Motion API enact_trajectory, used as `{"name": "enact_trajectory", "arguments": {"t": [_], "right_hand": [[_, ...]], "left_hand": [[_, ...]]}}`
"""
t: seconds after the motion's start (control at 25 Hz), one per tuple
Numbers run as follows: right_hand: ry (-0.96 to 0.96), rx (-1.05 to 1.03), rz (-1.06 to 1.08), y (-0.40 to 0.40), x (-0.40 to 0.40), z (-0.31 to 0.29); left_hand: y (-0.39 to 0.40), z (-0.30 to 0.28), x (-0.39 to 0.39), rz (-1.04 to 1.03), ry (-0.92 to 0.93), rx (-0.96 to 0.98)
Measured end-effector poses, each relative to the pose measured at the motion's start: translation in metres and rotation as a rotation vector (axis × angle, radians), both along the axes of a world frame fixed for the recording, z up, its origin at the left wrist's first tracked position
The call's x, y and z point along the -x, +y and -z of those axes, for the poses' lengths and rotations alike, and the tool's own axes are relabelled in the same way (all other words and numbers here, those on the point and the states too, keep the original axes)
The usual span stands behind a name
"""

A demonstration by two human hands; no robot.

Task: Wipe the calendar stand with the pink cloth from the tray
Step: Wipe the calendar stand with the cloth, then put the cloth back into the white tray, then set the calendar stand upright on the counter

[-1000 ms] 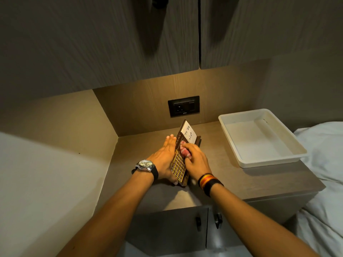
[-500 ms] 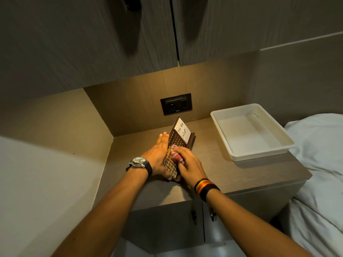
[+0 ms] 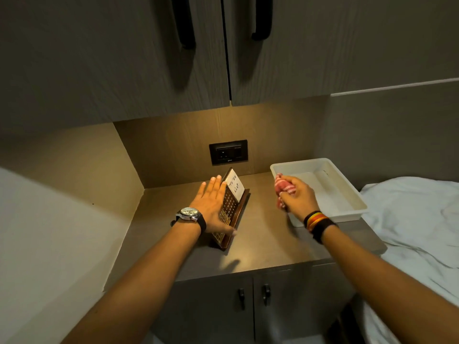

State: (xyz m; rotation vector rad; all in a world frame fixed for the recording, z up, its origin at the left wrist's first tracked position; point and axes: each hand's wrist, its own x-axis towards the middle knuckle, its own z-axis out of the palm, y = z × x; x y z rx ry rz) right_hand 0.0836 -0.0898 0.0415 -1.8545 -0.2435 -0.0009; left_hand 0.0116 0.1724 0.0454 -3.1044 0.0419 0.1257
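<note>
The dark wooden calendar stand (image 3: pixel 234 202) leans upright on the bedside counter (image 3: pixel 260 247), with a white "To Do List" card on its upper part. My left hand (image 3: pixel 211 207) lies flat against the stand's left side, fingers straight, thumb at its lower edge. My right hand (image 3: pixel 296 196) is off to the right, apart from the stand, gripping the bunched pink striped cloth (image 3: pixel 283 188). It hovers at the near left corner of the white tray (image 3: pixel 347 194).
A black wall socket (image 3: pixel 228 152) sits behind the stand. Overhead cabinet doors with black handles (image 3: pixel 185 23) hang above. White bedding (image 3: pixel 417 219) lies to the right. Lower cabinet doors with small knobs (image 3: pixel 265 292) are under the counter.
My right hand has lifted the pink cloth off the calendar stand and moved it right, to the tray's corner. My left hand stays against the stand.
</note>
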Motion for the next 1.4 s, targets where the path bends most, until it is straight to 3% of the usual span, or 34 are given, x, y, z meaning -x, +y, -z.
{"name": "enact_trajectory", "arguments": {"t": [0.2,0.32,0.68,0.84,1.0,1.2,1.4], "right_hand": [[-0.107,0.666,0.049,-0.064,-0.091,0.003],[-0.167,0.923,0.004,-0.085,-0.112,0.016],[0.078,1.073,-0.311,-0.081,-0.134,0.088],[0.005,1.015,-0.245,-0.083,-0.126,0.076],[-0.178,0.686,-0.217,-0.037,-0.105,0.04],[0.107,0.353,-0.34,0.062,-0.091,0.01],[0.334,0.16,-0.31,0.109,-0.09,0.021]], "left_hand": [[-0.092,0.015,-0.022,0.106,-0.053,0.169],[-0.149,0.04,-0.037,0.076,0.001,0.305],[-0.21,0.085,-0.045,-0.046,0.035,0.395],[-0.213,0.08,-0.023,-0.126,-0.039,0.602],[-0.201,0.085,0.026,-0.418,-0.474,0.776],[-0.178,0.078,0.062,-0.8,-0.774,0.931],[-0.149,0.076,0.066,-1.01,-0.709,1.147]]}}
